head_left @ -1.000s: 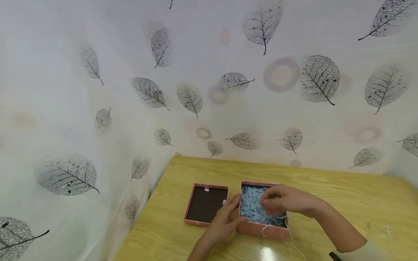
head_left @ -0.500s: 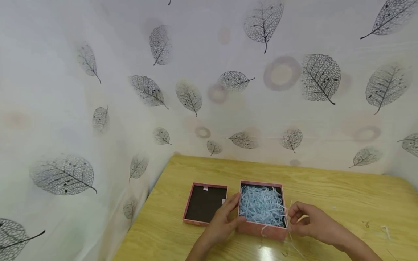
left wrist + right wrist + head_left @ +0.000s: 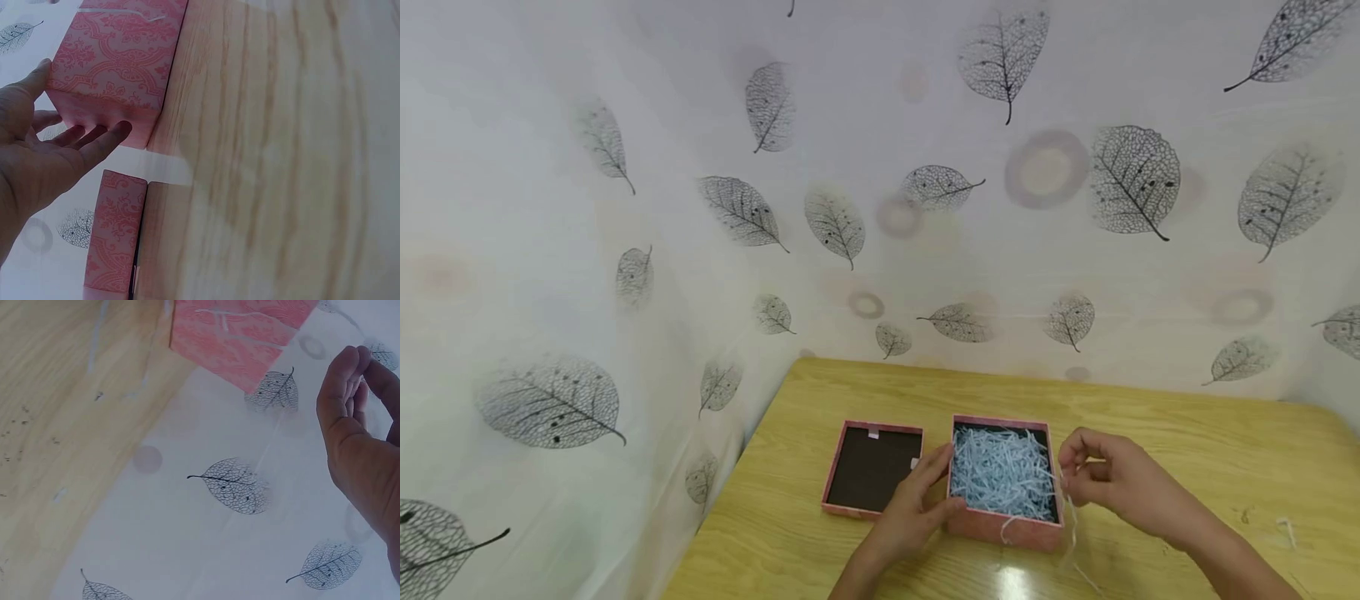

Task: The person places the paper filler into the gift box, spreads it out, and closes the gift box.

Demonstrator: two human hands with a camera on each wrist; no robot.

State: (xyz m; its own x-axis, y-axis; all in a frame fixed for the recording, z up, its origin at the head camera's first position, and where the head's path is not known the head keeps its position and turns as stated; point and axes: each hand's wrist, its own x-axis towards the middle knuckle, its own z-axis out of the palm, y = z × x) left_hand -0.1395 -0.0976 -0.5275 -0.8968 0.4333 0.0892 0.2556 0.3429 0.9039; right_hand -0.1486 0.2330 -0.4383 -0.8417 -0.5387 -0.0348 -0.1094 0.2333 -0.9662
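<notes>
Thin white paper strand (image 3: 1073, 525) hangs just outside the pink box's (image 3: 1003, 531) R wall, long axis trailing twd the near side; R hand (image 3: 1118, 483) is closest, pinching its upper end btwn thumb + fingertips, forearm slanting in from near R. L hand (image 3: 912, 510) rests loosely vs. the box's L side, no clamp.

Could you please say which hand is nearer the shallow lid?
Left: the left hand is beside the lid, touching the box; the right hand is past the box's opposite side.

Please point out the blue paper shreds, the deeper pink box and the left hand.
Blue paper shreds (image 3: 1000, 471): head view, middle of the pile.
Deeper pink box (image 3: 119, 56): left wrist view, patterned outer wall.
Left hand (image 3: 911, 507): head view, back of the hand.
</notes>
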